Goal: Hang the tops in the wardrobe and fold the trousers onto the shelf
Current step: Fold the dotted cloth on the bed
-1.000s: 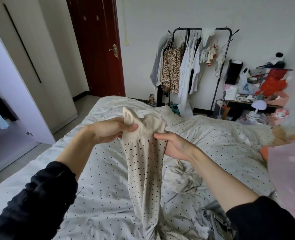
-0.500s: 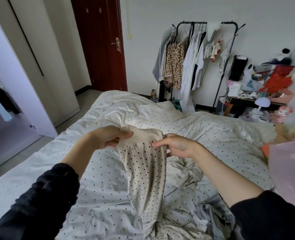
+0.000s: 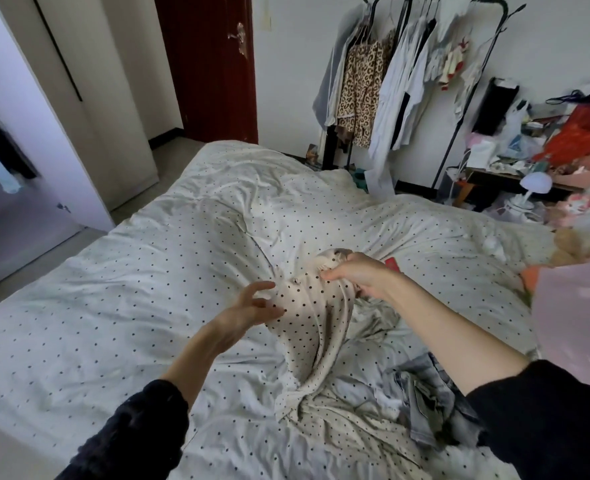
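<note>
A cream garment with black dots (image 3: 312, 327) hangs low over the bed, its lower part crumpled on the duvet. My right hand (image 3: 359, 275) pinches its ribbed top edge and holds it up. My left hand (image 3: 248, 308) has its fingers spread and loosely curved, touching the garment's left side without gripping it. A pair of grey jeans (image 3: 432, 403) lies bunched on the bed under my right forearm. The wardrobe (image 3: 16, 140) stands open at the left with dark clothes hanging inside.
The bed (image 3: 148, 271) wears a white dotted duvet. A black clothes rack (image 3: 404, 74) with hung garments stands at the far wall beside a dark red door (image 3: 210, 64). A cluttered side table (image 3: 536, 157) is at the right. A pink bag (image 3: 577, 327) lies at the right edge.
Both hands have lowered the dotted garment toward the bed. My left hand has let go of the waistband and opened; my right hand still holds it.
</note>
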